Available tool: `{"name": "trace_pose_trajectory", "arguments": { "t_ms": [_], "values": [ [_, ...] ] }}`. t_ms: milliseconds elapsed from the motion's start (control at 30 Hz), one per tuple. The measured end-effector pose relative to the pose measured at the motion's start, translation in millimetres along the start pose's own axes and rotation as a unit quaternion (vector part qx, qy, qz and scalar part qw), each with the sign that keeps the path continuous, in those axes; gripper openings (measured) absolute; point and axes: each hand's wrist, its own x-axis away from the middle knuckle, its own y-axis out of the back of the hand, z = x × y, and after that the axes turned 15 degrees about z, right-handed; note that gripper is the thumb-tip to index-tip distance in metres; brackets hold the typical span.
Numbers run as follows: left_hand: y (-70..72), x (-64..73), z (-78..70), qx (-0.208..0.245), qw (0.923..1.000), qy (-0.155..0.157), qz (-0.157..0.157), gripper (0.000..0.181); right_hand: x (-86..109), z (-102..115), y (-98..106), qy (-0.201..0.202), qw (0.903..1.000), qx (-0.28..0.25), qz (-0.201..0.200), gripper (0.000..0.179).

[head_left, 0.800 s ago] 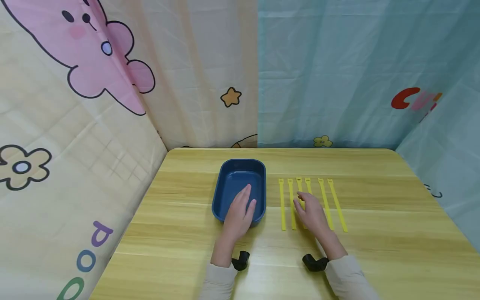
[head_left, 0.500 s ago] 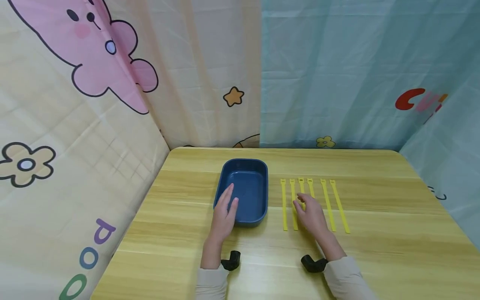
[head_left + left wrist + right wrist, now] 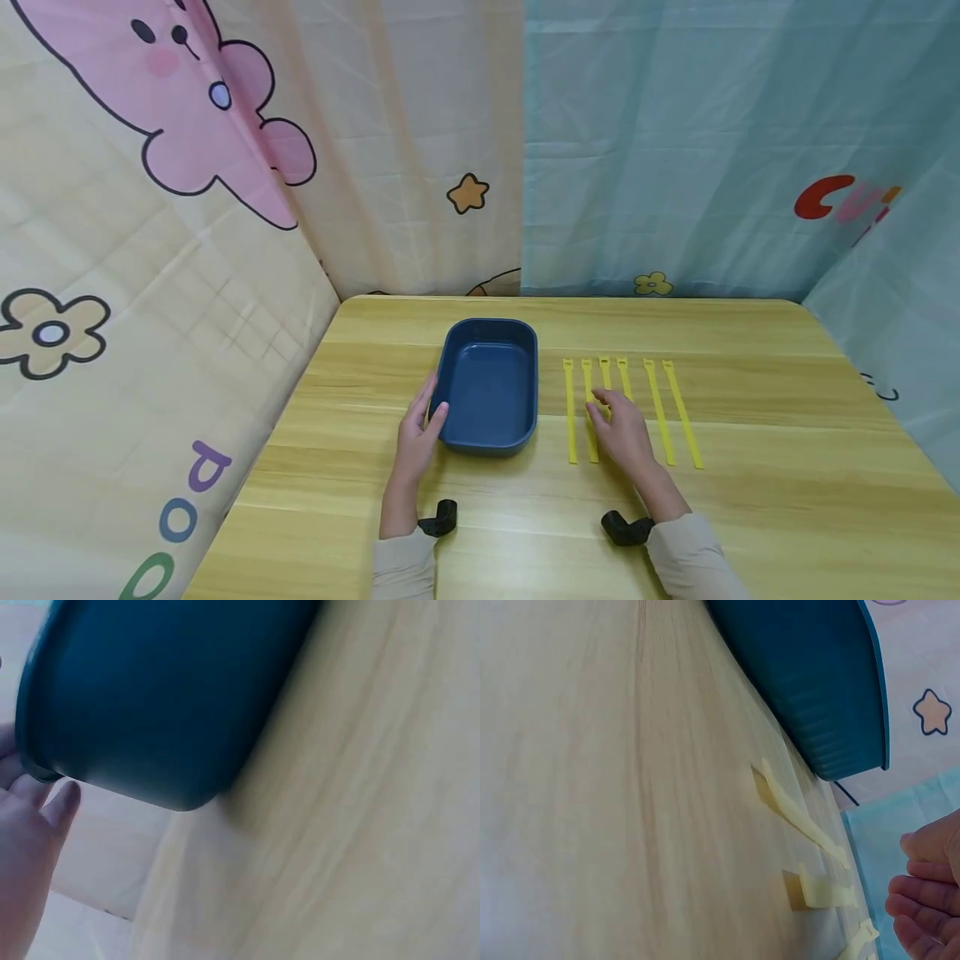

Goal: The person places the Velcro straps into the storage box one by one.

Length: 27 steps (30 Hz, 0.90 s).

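A dark blue rectangular tray (image 3: pixel 487 447) stands on the table with nothing inside it. My left hand (image 3: pixel 415 433) is at the tray's left side, fingers straight and thumb by the near-left rim; whether it touches is unclear. In the left wrist view, its thumb (image 3: pixel 66 802) shows close below the tray's rim corner. Several yellow slotted cable straps (image 3: pixel 570 408) lie in a row right of the tray. My right hand (image 3: pixel 624 429) hovers over the middle straps, partly hiding them. Its fingers (image 3: pixel 922 900) are loosely bent with nothing between them in the right wrist view.
The wooden table (image 3: pixel 315 492) reaches back to printed fabric curtains (image 3: pixel 412 150) behind and at both sides. A black wrist mount (image 3: pixel 441 518) sits on the left wrist and another black mount (image 3: pixel 626 529) on the right.
My left hand has moved left, from above the tray's inside to its left side. The right hand stays over the straps; the tray and straps lie as before.
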Motion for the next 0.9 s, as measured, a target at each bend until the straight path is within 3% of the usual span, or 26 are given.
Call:
{"name": "trace_pose_trajectory", "arguments": {
  "t_ms": [133, 267, 600, 900],
  "values": [
    [-1.7, 0.1, -0.3, 0.014, 0.9996, 0.001, 0.023, 0.047, -6.1, -2, 2, -0.009, 0.9997, -0.020, 0.007, 0.029],
    [-1.2, -1.5, 4.9, 0.028, 0.9995, 0.007, 0.016, 0.046, -19.5, -4, 6, -0.021, 0.9988, -0.041, 0.018, 0.028],
    [5.0, 2.0, 12.2, 0.034, 0.9991, 0.023, -0.005, 0.043, -62.5, -1, 19, -0.001, 0.9984, -0.044, 0.036, 0.027],
    [7.3, 3.8, 18.9, 0.077, 0.9958, 0.048, 0.012, 0.052, -92.1, 2, 22, 0.001, 0.9946, -0.064, 0.081, 0.027]
  ]
}}
